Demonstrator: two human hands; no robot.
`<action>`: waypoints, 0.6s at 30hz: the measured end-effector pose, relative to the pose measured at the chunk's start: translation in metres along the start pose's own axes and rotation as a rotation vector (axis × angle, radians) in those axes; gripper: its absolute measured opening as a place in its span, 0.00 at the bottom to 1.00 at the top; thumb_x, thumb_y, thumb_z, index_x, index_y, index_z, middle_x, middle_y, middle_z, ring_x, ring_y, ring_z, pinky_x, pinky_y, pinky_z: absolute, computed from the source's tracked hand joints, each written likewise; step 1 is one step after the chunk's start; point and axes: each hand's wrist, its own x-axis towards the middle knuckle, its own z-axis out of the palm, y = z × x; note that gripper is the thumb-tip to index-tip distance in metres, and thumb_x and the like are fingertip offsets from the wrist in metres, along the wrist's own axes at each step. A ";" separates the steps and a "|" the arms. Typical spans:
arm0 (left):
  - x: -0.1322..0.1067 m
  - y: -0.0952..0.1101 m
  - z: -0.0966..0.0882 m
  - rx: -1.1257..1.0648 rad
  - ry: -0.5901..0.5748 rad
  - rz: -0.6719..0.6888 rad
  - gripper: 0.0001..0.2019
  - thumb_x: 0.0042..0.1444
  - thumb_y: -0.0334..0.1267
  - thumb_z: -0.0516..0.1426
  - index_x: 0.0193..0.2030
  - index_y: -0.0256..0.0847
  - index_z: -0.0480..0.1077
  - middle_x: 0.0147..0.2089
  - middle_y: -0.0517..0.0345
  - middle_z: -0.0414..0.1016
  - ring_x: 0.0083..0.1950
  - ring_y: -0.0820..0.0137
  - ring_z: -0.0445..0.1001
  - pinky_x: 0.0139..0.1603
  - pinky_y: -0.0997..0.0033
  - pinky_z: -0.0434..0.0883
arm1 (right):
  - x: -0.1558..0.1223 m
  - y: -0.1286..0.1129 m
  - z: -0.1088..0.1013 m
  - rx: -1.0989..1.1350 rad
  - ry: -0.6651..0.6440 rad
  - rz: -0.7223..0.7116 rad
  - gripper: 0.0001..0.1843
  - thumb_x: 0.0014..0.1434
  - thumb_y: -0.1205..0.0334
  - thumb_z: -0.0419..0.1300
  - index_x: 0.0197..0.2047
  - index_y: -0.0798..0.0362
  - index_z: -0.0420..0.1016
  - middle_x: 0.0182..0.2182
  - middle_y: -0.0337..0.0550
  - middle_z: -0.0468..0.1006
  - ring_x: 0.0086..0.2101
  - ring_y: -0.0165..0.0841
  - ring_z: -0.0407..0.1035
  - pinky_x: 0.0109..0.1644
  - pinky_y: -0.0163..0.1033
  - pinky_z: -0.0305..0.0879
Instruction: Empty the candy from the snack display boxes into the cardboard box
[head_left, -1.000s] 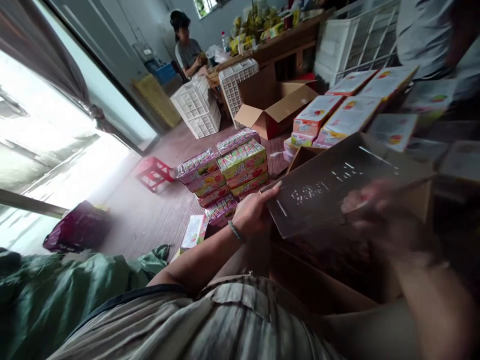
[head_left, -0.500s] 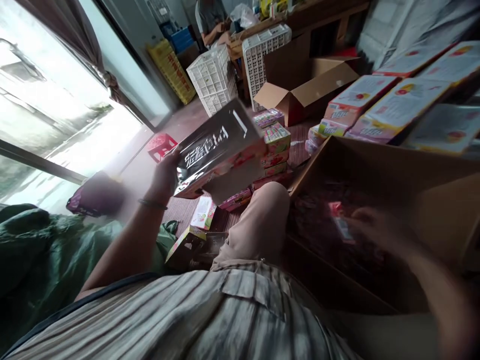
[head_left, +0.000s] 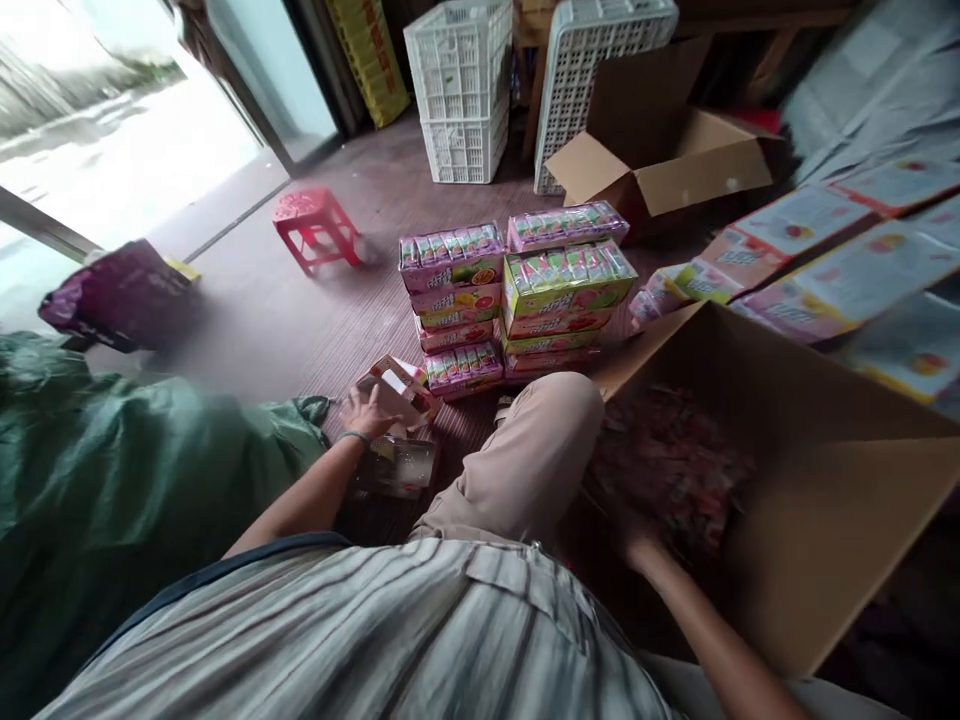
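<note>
Several small boxes (head_left: 454,270) look packed already: they're piled beyond and to the right of the left grip (head_left: 367,408), with rows of bright packets showing in the top ones. So a fair chunk seems done, but not everything, going by the heap of loose packets (head_left: 694,460) in the big carton (head_left: 832,550), just beyond the right grip (head_left: 634,540).

The lone box (head_left: 403,402) sits on the floor (head_left: 330,340), right under the left grip, which is spread wide with fingers lying on the box rather than wrapped round it. Can't tell how full that one is. Its long axis seems to slant rightward from the fingertips and a bit back toward the body, though the hand covers part, so no clue which end is the front.

Right grip's a dark blur inside the carton, so can't say if it's holding anything.
</note>
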 end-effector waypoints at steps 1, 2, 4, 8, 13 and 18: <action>0.004 0.013 0.010 0.077 0.014 0.050 0.47 0.55 0.54 0.64 0.78 0.47 0.51 0.81 0.34 0.39 0.78 0.37 0.46 0.73 0.37 0.53 | -0.003 -0.003 -0.003 -0.050 -0.047 0.048 0.34 0.62 0.61 0.58 0.72 0.52 0.66 0.61 0.59 0.75 0.56 0.52 0.75 0.54 0.49 0.73; 0.008 0.026 0.017 0.122 0.052 0.106 0.45 0.57 0.53 0.62 0.78 0.47 0.51 0.80 0.35 0.42 0.77 0.39 0.49 0.72 0.41 0.55 | -0.005 -0.005 -0.006 -0.089 -0.075 0.084 0.33 0.63 0.61 0.58 0.71 0.55 0.67 0.59 0.60 0.77 0.56 0.53 0.76 0.53 0.49 0.74; 0.020 0.055 0.026 0.172 0.117 0.245 0.38 0.61 0.51 0.59 0.76 0.42 0.56 0.76 0.33 0.51 0.73 0.41 0.56 0.69 0.45 0.60 | -0.008 -0.008 -0.010 -0.147 -0.099 0.117 0.32 0.65 0.60 0.57 0.70 0.58 0.68 0.53 0.61 0.81 0.53 0.54 0.78 0.50 0.49 0.75; 0.054 0.111 0.037 0.224 0.029 0.522 0.27 0.64 0.52 0.55 0.63 0.36 0.72 0.64 0.35 0.68 0.66 0.47 0.64 0.62 0.53 0.66 | -0.009 0.000 -0.006 -0.174 -0.070 0.090 0.29 0.60 0.68 0.58 0.65 0.54 0.74 0.52 0.58 0.82 0.51 0.51 0.79 0.52 0.48 0.75; 0.093 0.158 0.068 0.259 -0.051 0.634 0.28 0.62 0.54 0.59 0.61 0.36 0.72 0.63 0.37 0.69 0.66 0.51 0.63 0.64 0.58 0.65 | -0.015 0.005 0.001 -0.146 -0.019 0.064 0.27 0.52 0.74 0.57 0.54 0.55 0.81 0.54 0.58 0.81 0.53 0.50 0.77 0.58 0.50 0.74; 0.129 0.171 0.093 0.250 -0.072 0.494 0.41 0.59 0.56 0.59 0.71 0.29 0.59 0.68 0.26 0.62 0.68 0.42 0.61 0.66 0.44 0.62 | -0.021 0.003 0.004 -0.105 -0.008 0.105 0.21 0.57 0.63 0.58 0.51 0.53 0.83 0.51 0.57 0.83 0.52 0.51 0.78 0.56 0.52 0.75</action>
